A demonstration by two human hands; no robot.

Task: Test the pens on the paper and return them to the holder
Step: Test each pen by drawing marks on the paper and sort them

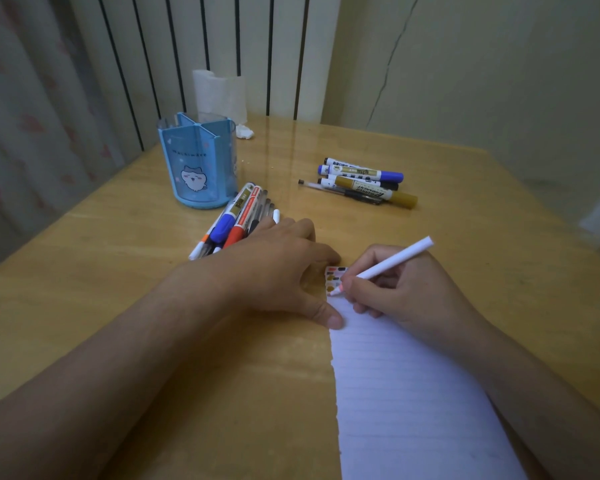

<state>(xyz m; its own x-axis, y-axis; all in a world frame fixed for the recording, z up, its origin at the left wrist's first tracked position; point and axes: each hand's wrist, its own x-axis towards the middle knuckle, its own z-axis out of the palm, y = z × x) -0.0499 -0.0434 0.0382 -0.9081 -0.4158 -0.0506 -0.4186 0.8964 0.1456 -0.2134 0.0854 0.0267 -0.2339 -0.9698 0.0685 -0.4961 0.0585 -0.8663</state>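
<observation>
**White pen on the lined sheet, holder standing apart**

The right hand (pixel 395 289) has its fingers (pixel 352 284) curled round a slim white pen (pixel 392 261), whose pinkish tip meets the top left corner of the white lined paper sheet (pixel 406 393), beside small colour swatches (pixel 335 277). The left hand (pixel 281 271) lies flat with relaxed fingers, thumb pressing the sheet's left edge.

Behind the left hand lies a bundle of pens and markers (pixel 236 216), touching the wooden tabletop (pixel 118 289). The translucent blue plastic pen holder (pixel 200 161) with a cartoon animal stands upright just beyond them. A second group of markers (pixel 361 180) lies well apart, to the right. A white tissue roll (pixel 219 93) stands at the far edge.
</observation>
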